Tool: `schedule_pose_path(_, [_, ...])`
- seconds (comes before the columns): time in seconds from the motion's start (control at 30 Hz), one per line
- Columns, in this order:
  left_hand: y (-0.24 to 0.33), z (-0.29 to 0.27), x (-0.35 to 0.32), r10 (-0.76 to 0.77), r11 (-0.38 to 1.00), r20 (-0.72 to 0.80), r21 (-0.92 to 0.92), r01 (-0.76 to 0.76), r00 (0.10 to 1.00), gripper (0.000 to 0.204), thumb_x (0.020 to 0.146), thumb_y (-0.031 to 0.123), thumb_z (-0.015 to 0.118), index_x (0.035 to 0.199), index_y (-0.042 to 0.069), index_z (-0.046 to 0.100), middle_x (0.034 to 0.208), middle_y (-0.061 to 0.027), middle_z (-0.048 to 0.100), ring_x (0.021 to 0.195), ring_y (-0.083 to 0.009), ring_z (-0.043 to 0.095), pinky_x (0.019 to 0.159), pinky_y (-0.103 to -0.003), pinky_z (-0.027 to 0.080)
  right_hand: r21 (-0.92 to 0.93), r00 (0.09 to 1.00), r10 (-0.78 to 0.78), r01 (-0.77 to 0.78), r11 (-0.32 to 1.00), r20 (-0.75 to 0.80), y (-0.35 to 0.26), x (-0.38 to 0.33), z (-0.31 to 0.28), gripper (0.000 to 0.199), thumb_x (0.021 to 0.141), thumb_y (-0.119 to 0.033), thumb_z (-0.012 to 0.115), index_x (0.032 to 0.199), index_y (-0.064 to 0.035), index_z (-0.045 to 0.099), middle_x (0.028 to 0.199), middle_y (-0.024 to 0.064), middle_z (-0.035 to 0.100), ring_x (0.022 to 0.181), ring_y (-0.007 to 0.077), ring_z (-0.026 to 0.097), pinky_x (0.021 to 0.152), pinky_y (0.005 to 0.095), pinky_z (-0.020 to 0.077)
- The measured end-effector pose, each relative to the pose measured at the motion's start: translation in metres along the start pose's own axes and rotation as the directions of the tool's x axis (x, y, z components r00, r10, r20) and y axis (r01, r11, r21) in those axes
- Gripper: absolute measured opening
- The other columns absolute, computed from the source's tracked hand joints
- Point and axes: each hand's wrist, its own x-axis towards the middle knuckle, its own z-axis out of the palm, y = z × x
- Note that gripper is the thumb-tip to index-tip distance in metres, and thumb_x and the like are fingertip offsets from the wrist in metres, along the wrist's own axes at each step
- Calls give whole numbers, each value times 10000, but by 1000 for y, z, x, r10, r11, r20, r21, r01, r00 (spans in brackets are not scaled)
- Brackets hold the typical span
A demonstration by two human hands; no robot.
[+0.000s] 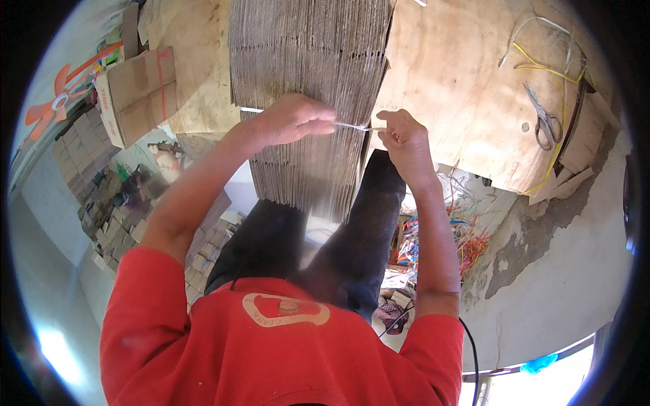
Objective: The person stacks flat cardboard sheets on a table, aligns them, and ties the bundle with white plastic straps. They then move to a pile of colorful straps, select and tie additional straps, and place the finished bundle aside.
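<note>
Red shirt (271, 362); strap (353, 126) between left fingers (318, 126), right fingers (394, 122).

A red short-sleeved fabric shirt (271, 365) is worn, marked by a pale-edged curved emblem (288, 308). Black fabric trousers (344, 260) are worn below.

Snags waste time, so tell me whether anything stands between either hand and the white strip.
Nothing visible does: the left hand and right hand both pinch the white strip, and the stretch between them shows uncovered, seen against the cardboard stack.
</note>
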Motion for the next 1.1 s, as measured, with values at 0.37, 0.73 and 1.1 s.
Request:
schedule_pose_path(0.37, [4,-6,3,-44,998,55,-51,47,998,195,889,244,593,889,50,575,640,-107,544,593,-250,577,570,-373,435,854,960,168,-278,441,225,-16,-8,13,219,929,-135,534,788,15,610,877,118,676,499,103,582,395,200,410])
schedule_pose_path(0.73, [2,-12,-5,-71,995,95,-61,77,993,288,912,270,564,813,3,520,641,-90,490,580,-204,522,565,-347,415,673,941,217,-336,658,258,-14,9,8,325,917,-200,586,644,-83,458,589,-32,427,482,27,287,409,189,190])
schedule_pose_path(1.1, [81,36,101,60,995,-49,-80,-64,997,217,829,166,592,770,-41,617,695,-174,613,619,-292,612,625,-403,491,995,874,484,-84,58,46,-5,-10,61,118,890,-194,598,898,-76,605,770,35,592,707,96,531,630,256,420])
